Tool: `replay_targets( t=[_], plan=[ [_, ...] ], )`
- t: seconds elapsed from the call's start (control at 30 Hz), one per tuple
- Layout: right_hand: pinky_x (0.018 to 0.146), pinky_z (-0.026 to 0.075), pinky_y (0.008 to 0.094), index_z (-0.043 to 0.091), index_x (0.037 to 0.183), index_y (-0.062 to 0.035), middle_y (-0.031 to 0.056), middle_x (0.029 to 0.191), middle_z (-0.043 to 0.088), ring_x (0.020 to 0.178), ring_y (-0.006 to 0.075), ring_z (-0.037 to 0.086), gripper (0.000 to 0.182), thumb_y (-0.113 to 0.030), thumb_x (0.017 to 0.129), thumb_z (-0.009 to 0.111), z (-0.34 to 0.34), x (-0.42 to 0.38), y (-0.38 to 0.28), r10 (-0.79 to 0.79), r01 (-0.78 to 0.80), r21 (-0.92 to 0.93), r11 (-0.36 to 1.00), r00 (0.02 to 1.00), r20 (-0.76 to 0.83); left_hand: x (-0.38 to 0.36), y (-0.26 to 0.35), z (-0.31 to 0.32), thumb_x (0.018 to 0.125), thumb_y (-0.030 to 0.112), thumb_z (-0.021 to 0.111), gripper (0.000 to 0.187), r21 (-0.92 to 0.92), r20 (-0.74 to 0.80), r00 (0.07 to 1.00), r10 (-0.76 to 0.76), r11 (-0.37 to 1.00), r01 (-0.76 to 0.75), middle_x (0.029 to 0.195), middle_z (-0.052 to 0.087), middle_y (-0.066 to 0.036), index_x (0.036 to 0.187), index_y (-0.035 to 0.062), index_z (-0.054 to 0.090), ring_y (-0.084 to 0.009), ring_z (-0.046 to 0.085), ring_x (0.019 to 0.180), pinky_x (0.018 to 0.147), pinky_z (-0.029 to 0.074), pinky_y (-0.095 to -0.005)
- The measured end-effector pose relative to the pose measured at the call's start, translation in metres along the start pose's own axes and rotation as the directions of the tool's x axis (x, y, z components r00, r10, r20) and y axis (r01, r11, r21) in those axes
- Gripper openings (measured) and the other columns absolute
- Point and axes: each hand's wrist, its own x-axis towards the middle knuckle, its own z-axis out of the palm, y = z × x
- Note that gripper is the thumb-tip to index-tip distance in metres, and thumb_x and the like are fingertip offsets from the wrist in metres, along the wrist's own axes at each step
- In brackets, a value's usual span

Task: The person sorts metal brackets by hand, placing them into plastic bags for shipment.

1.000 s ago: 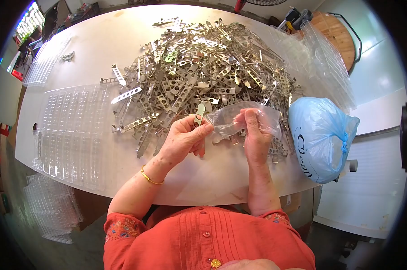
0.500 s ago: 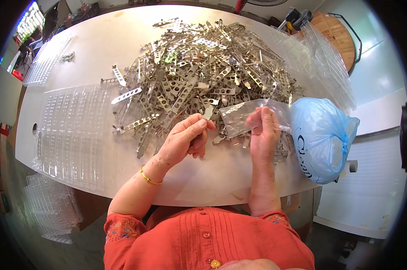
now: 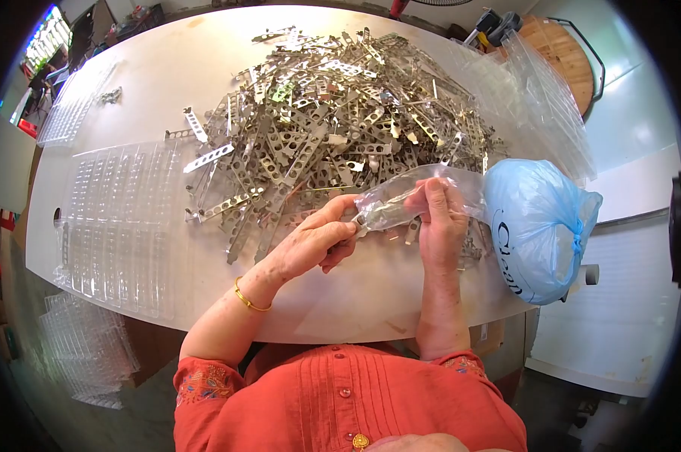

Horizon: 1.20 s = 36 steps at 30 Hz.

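My left hand (image 3: 321,239) is closed, pinching the near end of a perforated metal strip (image 3: 361,220). The strip reaches into the mouth of a clear plastic bag (image 3: 453,179), and its far part shows blurrily through the film. Thumb and fingers of my right hand (image 3: 440,222) are closed on the bag, holding it at its middle. Just beyond both hands rises a large heap of similar metal strips (image 3: 318,139), many with rows of round holes. Right of the bag, touching or nearly touching it, sits a knotted blue plastic bag (image 3: 532,226) with printed lettering.
Clear plastic trays (image 3: 122,226) lie on the left of the white table (image 3: 280,309), with another tray (image 3: 80,98) farther back. More clear trays (image 3: 547,113) are stacked at the right rear. A round wooden board (image 3: 563,64) stands beyond the table's right edge.
My left hand has moved right, bringing the metal strip from outside the clear bag into its mouth. My right hand stays nearly in place, and the bag's open end has tilted and narrowed around the strip.
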Motion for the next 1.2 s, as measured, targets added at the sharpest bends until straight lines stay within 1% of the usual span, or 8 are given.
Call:
replay_targets(
  t=[0.07, 0.27, 0.4, 0.47, 0.6, 0.9, 1.0, 1.2],
  plan=[
    [0.067, 0.052, 0.0262, 0.068, 0.098, -0.0012, 0.0037, 0.080, 0.066, 0.071, 0.0118, 0.064, 0.026, -0.026, 0.102, 0.062, 0.002, -0.001, -0.001, -0.014, 0.021, -0.094, 0.995, 0.997, 0.071, 0.000, 0.006, 0.001, 0.093, 0.014, 0.044, 0.058, 0.057, -0.031, 0.998, -0.061, 0.996, 0.063, 0.069, 0.047, 0.001, 0.148, 0.0015, 0.034, -0.0069, 0.041, 0.053, 0.049, 0.038, -0.0251],
    [0.068, 0.052, 0.0263, 0.067, 0.099, -0.0013, 0.0031, 0.081, 0.066, 0.071, 0.0116, 0.063, 0.024, -0.025, 0.103, 0.061, -0.001, 0.000, 0.001, -0.064, 0.070, -0.100, 0.993, 0.996, 0.064, 0.000, 0.005, -0.001, 0.085, 0.008, 0.042, 0.064, 0.027, 0.014, 0.998, -0.064, 0.998, 0.063, 0.071, 0.049, 0.000, 0.148, -0.0003, 0.032, -0.0072, 0.042, 0.054, 0.049, 0.038, -0.0252],
    [0.064, 0.051, 0.0249, 0.067, 0.097, -0.0018, 0.0027, 0.078, 0.064, 0.068, 0.0112, 0.062, 0.021, -0.022, 0.101, 0.063, 0.001, 0.000, -0.002, -0.138, 0.135, -0.129, 0.982, 0.990, -0.008, 0.000, 0.004, -0.001, 0.084, 0.009, 0.044, 0.065, -0.032, -0.016, 0.999, -0.050, 0.998, 0.050, 0.065, 0.047, -0.001, 0.148, 0.0014, 0.035, -0.0073, 0.039, 0.051, 0.046, 0.035, -0.0236],
    [0.069, 0.052, 0.0263, 0.065, 0.103, -0.0014, 0.0036, 0.083, 0.066, 0.074, 0.0117, 0.063, 0.023, -0.024, 0.102, 0.062, -0.005, -0.002, 0.000, -0.172, 0.181, -0.161, 0.970, 0.983, 0.066, -0.001, 0.005, -0.002, 0.085, 0.008, 0.043, 0.064, -0.041, -0.017, 0.997, -0.074, 0.996, 0.073, 0.065, 0.047, -0.002, 0.148, 0.0010, 0.035, -0.0080, 0.039, 0.050, 0.046, 0.035, -0.0238],
    [0.070, 0.052, 0.0254, 0.066, 0.101, -0.0019, 0.0040, 0.084, 0.066, 0.076, 0.0113, 0.063, 0.021, -0.023, 0.102, 0.062, -0.004, -0.002, -0.003, -0.188, 0.205, -0.121, 0.971, 0.972, 0.140, 0.000, 0.002, -0.004, 0.085, 0.007, 0.043, 0.064, -0.065, 0.032, 0.997, -0.066, 0.996, 0.068, 0.065, 0.047, -0.002, 0.149, 0.0009, 0.034, -0.0087, 0.039, 0.050, 0.046, 0.034, -0.0241],
    [0.070, 0.050, 0.0232, 0.066, 0.099, -0.0025, 0.0022, 0.083, 0.067, 0.076, 0.0085, 0.062, 0.021, -0.023, 0.102, 0.063, 0.007, -0.010, -0.004, -0.035, 0.075, -0.136, 0.988, 0.961, 0.274, 0.000, -0.003, -0.001, 0.085, 0.008, 0.045, 0.069, -0.083, 0.039, 0.997, -0.067, 0.994, 0.070, 0.069, 0.049, -0.004, 0.152, 0.0058, 0.031, -0.0094, 0.038, 0.050, 0.048, 0.032, -0.0234],
    [0.067, 0.050, 0.0224, 0.066, 0.098, -0.0023, 0.0021, 0.082, 0.067, 0.075, 0.0078, 0.062, 0.021, -0.023, 0.102, 0.063, 0.008, -0.011, -0.006, 0.010, 0.046, -0.190, 0.981, 0.959, 0.282, 0.000, -0.004, -0.003, 0.089, 0.016, 0.049, 0.064, -0.104, 0.090, 0.994, -0.061, 0.992, 0.070, 0.071, 0.050, -0.004, 0.150, 0.0072, 0.034, -0.0091, 0.037, 0.050, 0.047, 0.032, -0.0232],
    [0.060, 0.047, 0.0207, 0.067, 0.100, -0.0035, -0.0003, 0.081, 0.064, 0.070, 0.0047, 0.059, 0.023, -0.026, 0.102, 0.063, 0.013, -0.014, -0.001, 0.090, -0.011, -0.229, 0.973, 0.936, 0.339, 0.003, -0.011, -0.008, 0.099, 0.028, 0.045, 0.035, -0.048, 0.035, 0.988, -0.152, 0.987, 0.154, 0.071, 0.052, -0.003, 0.127, 0.0071, 0.049, -0.0087, 0.037, 0.047, 0.047, 0.032, -0.0235]
  ],
)
